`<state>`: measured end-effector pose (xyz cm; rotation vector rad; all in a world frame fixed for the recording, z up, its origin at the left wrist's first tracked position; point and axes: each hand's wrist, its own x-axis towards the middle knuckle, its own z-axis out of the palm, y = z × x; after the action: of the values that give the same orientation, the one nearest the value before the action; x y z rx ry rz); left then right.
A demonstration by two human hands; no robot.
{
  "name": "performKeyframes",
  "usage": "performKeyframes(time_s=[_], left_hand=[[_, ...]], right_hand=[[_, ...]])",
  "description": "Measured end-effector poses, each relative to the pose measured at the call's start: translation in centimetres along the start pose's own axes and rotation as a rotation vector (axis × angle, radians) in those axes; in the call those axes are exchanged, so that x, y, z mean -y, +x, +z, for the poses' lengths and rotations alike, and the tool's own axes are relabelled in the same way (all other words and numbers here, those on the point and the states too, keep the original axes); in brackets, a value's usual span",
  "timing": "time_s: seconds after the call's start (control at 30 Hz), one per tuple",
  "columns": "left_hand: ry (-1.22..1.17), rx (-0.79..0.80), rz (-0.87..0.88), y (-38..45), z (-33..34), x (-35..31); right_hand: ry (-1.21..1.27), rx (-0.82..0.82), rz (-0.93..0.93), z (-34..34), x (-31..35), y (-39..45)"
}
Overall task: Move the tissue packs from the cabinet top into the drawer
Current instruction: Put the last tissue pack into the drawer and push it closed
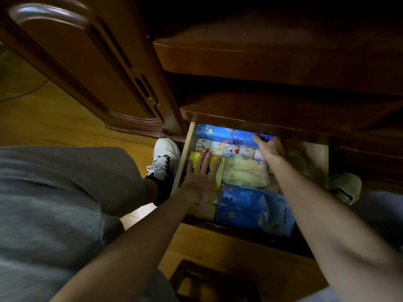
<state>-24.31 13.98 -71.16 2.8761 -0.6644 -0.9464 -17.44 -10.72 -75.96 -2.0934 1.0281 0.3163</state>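
The drawer is taken as landmark. At its left wall a yellow pack is pressed flat by the left hand, fingers straight (probably to seat it). At its back, a blue pack is gripped by the right hand. Blue packs: at least four; small printed packs: about five.

Open drawer, centre of frame, light wood walls, packed with tissue packs. Blue packs along the back, small white packs in a row just in front. Yellow pack centre left, pale yellow packs beside it, large blue packs nearest the front.
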Motion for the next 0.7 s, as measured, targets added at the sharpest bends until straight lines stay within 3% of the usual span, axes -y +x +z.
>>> performKeyframes(time_s=[0.13,0.33,0.7], left_hand=[[-0.03,0.007,0.009,0.1,-0.1,0.3],[-0.006,-0.052,0.011,0.3,0.9,0.2],[-0.046,0.036,0.004,0.8,-0.2,0.5]], right_hand=[[0.039,0.037,-0.02,0.5,-0.1,0.1],[-0.035,-0.052,-0.095,0.7,-0.8,-1.3],[-0.071,0.087,-0.042,-1.7,0.1,-1.9]])
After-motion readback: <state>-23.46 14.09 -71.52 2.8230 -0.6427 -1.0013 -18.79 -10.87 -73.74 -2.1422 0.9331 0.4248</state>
